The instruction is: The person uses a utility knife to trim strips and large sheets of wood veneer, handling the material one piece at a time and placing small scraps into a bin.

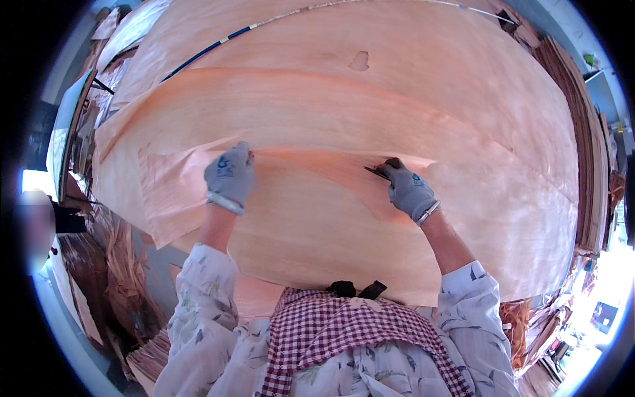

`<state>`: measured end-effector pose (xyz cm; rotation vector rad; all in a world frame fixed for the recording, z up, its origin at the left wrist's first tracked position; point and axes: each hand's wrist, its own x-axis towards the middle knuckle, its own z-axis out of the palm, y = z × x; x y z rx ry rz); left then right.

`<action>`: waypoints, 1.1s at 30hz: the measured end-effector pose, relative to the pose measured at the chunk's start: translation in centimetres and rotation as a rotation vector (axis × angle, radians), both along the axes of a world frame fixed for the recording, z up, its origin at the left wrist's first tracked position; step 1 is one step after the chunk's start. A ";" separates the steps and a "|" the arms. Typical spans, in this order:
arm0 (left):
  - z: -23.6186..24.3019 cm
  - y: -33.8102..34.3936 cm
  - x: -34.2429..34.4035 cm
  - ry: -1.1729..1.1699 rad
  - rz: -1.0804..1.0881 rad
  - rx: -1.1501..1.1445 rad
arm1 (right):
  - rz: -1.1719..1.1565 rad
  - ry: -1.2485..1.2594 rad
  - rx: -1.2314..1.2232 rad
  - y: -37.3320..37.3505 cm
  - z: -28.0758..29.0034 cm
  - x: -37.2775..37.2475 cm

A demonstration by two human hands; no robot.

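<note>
My left hand (229, 173), in a grey glove, is closed on the raised edge of a thin pinkish veneer strip (170, 188) at the middle left. My right hand (409, 188), also gloved in grey, is closed around a dark thin cutting tool (378, 171), its tip pointing left at the same strip's far edge. The strip lies rippled on broad, pale wood veneer sheets (331, 245). Farther back, a small irregular hole (359, 61) shows in a sheet.
A thin blue and white rod (225, 38) curves across the far sheets. Stacked veneer edges (555, 79) line the right. Torn veneer scraps (122, 271) lie at the lower left. A blurred person (36, 231) is at the far left edge.
</note>
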<state>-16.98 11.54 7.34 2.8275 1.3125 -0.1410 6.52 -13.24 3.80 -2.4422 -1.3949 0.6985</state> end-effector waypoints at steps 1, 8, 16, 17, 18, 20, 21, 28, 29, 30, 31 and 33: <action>0.4 0.4 -0.3 -0.047 0.001 0.061 | -0.011 0.005 -0.023 0.0 0.1 0.0; 4.8 7.7 1.4 -0.025 -0.026 0.376 | -0.006 0.016 0.044 -0.6 0.3 -0.2; 15.5 18.6 14.5 -0.164 0.049 0.479 | -0.034 0.034 0.125 -1.0 -0.6 -0.2; 16.8 20.1 15.7 -0.253 0.012 0.551 | -0.023 0.035 0.125 -0.8 -0.3 -0.5; 17.7 21.2 16.9 -0.344 -0.034 0.617 | -0.021 0.035 0.120 -0.7 0.1 -0.8; 20.2 21.3 18.6 -0.465 -0.090 0.641 | -0.011 0.033 0.121 -0.3 0.3 -1.0; 20.9 20.3 20.8 -0.536 -0.146 0.613 | -0.032 0.026 0.113 -0.6 0.2 -0.7; 17.8 8.4 20.8 -0.556 -0.499 -0.401 | -0.047 0.012 0.182 -1.0 -0.5 -1.4; 16.0 6.6 19.1 -0.468 -0.466 -0.711 | -0.049 0.002 0.182 -1.3 -0.7 -1.3; 14.5 5.3 16.6 -0.397 -0.414 -1.017 | -0.045 -0.007 0.191 -1.4 -0.9 -1.2; 12.9 4.0 14.0 -0.304 -0.297 -1.313 | -0.037 -0.016 0.201 -1.4 -1.0 -1.1; 11.5 0.2 9.2 0.185 -0.419 -1.162 | -0.031 0.006 0.199 -1.3 -0.9 -0.9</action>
